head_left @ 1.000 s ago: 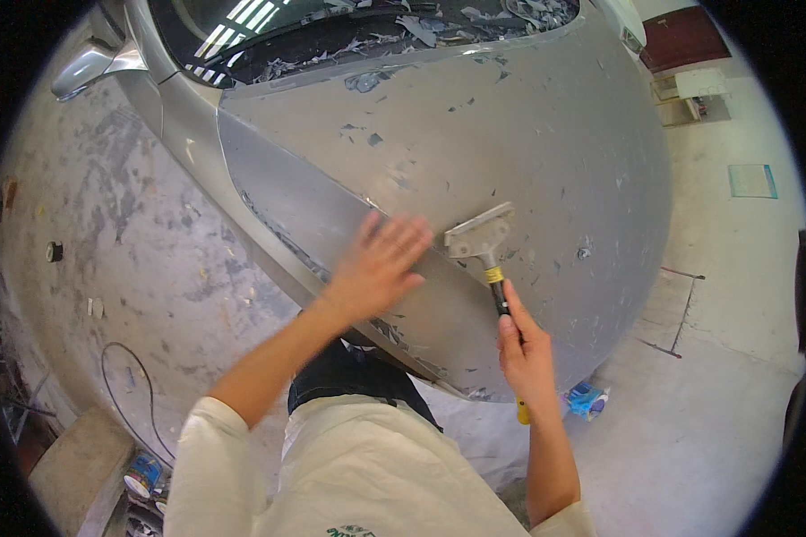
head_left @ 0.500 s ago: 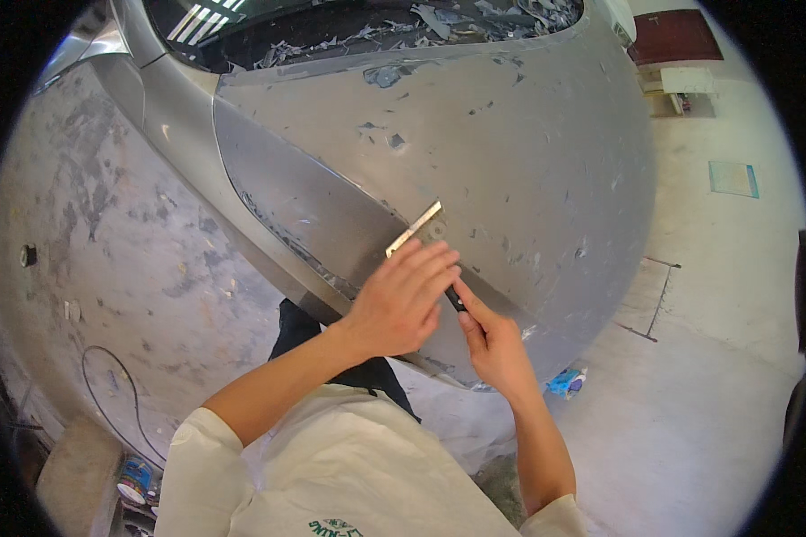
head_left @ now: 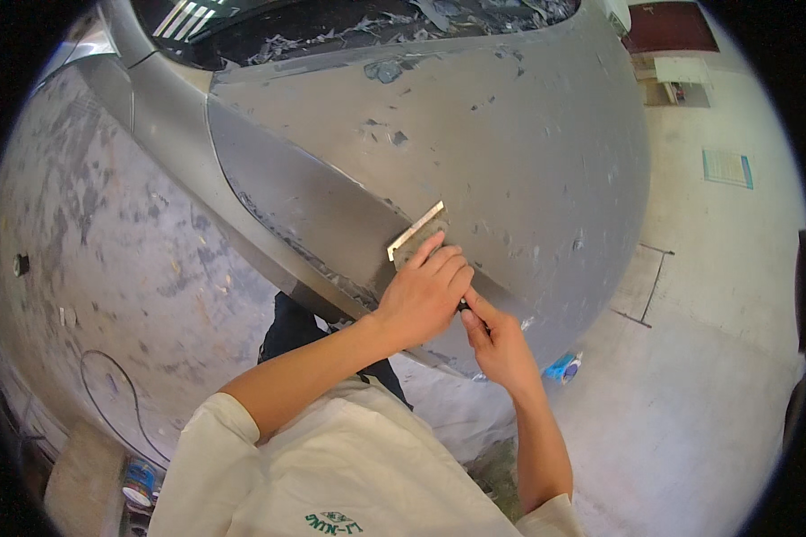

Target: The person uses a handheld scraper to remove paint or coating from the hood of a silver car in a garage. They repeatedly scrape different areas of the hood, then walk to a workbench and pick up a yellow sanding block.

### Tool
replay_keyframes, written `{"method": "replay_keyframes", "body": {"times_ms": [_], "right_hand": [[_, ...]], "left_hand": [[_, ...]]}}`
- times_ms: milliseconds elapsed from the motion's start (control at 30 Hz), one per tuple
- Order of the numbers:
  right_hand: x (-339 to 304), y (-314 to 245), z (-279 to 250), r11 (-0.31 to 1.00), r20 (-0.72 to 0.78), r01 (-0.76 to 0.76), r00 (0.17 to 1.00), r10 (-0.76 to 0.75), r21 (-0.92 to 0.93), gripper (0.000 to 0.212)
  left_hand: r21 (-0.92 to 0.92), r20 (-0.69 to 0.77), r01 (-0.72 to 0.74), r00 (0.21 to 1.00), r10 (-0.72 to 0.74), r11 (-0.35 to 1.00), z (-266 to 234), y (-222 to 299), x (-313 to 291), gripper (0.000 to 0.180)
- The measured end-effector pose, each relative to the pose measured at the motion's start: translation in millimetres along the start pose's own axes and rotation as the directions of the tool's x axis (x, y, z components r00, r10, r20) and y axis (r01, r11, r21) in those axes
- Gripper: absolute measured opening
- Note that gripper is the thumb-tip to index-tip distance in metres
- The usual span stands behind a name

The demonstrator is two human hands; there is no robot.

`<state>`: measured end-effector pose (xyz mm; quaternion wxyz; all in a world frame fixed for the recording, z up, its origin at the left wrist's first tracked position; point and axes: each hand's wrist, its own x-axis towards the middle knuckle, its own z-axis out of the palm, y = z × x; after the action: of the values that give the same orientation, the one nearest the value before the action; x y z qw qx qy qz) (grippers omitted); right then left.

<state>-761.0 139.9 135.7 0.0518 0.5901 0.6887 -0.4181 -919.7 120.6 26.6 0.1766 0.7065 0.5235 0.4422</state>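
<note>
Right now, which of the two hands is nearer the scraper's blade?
The left hand: it lies over part of the scraper's head, just behind the blade, whereas the right hand holds the black handle, nearer the person's body.

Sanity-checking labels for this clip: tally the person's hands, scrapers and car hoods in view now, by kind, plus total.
Hands: 2 (left hand, right hand)
Scraper: 1
Car hood: 1
Total: 4
</note>
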Motion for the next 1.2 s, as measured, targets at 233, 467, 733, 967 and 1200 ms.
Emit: {"method": "replay_keyframes", "body": {"times_ms": [233, 467, 733, 967, 1200], "right_hand": [[0.8, -11.3, -4.2, 0.997, -0.003, 0.082, 0.997, -0.082, -0.013, 0.046], [2.9, -24.1, 2.8, 0.981, -0.069, 0.135, 0.987, -0.146, -0.14, 0.043], [5.5, -20.9, 15.3, 0.959, -0.11, 0.241, 0.96, -0.258, -0.149, 0.041], [3.4, -22.1, 16.9, 0.956, -0.096, 0.19, 0.972, -0.216, -0.225, 0.04], [3.0, -22.5, 24.1, 0.949, -0.137, 0.228, 0.956, -0.261, -0.217, 0.041]], "left_hand": [[0.035, 0.035, -0.034, 0.999, 0.033, 0.999, 2.7, -5.1, 2.3, 0.041], [0.043, -0.066, -0.023, 0.997, 0.025, 0.999, 2.1, -12.6, -3.6, 0.04], [0.032, -0.13, 0.017, 0.991, -0.013, 0.999, 4.8, -18.2, -8.4, 0.033], [0.036, -0.174, 0.002, 0.985, 0.004, 0.999, 8.2, -20.1, -10.2, 0.032], [-0.028, -0.174, 0.025, 0.984, -0.029, 0.999, 7.2, -20.6, -14.1, 0.03]]}}
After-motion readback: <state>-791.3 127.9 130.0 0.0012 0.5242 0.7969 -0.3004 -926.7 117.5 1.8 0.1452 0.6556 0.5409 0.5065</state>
